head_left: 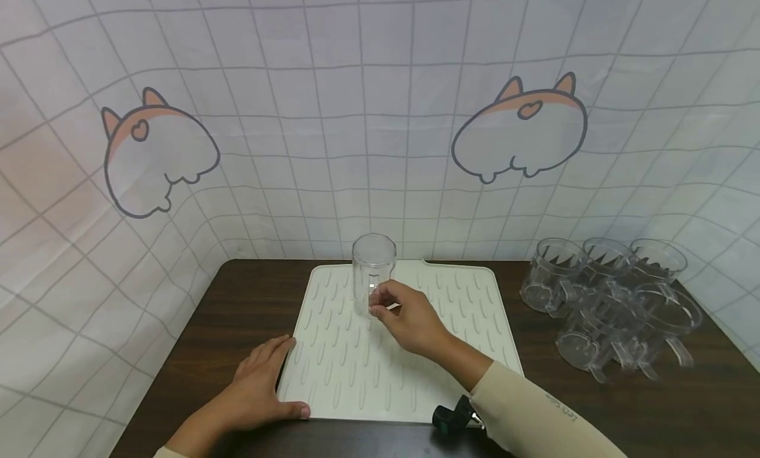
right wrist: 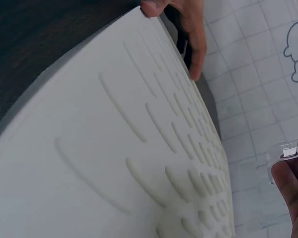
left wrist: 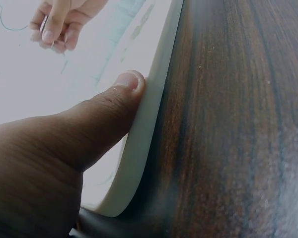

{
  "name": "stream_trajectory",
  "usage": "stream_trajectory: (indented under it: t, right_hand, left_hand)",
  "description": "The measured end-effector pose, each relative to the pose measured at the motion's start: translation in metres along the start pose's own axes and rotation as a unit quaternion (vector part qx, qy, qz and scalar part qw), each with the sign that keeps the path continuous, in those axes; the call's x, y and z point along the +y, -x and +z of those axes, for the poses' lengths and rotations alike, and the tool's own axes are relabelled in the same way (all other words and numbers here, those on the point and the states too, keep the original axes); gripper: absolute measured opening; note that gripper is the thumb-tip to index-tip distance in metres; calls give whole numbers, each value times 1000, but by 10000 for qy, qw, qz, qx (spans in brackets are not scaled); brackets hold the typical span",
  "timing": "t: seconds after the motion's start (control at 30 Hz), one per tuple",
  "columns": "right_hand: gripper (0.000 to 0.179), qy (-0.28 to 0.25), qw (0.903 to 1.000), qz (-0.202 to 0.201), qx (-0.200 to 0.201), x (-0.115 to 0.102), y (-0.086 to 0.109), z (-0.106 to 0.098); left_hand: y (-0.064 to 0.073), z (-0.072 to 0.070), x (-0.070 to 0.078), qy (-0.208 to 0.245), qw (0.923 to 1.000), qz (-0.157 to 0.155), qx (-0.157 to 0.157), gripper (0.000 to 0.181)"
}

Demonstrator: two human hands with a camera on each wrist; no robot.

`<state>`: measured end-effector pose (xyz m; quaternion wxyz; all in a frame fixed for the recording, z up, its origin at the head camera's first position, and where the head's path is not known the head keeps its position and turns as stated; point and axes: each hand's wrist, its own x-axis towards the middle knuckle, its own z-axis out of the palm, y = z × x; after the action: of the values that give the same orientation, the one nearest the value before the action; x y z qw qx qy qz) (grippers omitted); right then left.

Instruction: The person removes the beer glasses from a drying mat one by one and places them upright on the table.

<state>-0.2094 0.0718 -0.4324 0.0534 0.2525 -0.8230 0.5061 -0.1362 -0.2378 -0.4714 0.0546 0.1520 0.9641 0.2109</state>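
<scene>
A clear glass mug is at the back left part of a white ridged drying mat, its handle facing me. My right hand pinches that handle between thumb and fingers. In the right wrist view only part of the mug shows, beside the right fingertips. My left hand rests at the mat's near left corner, fingers extended along the left edge. The left wrist view shows the left thumb lying across the mat's front rim.
Several clear glass mugs cluster on the dark wooden table right of the mat. A white grid-patterned curtain with cartoon animals hangs behind and beside the table. A small black device sits by the right forearm.
</scene>
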Motion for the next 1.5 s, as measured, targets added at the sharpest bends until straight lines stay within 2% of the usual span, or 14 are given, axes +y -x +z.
stream_trajectory:
  t: [0.67,1.07,1.3,1.5]
  right_hand:
    - [18,381,9992,-65,36,3,48,-47]
    - [18,536,9985,-84,67,8,73,-66]
    - [24,646,9969,-374,249,13,87,-71]
    - [25,507,9968,-548,300,16,96,-77]
  left_hand:
    - [0,0,0,-41,9999,-74,-66,129]
    - [-2,2,-3,-55,10000,-50,2,129]
    - [-1,0,-1,-85,10000,-50,-10,129]
    - [0,-2,2,-88,10000,8,-14,127]
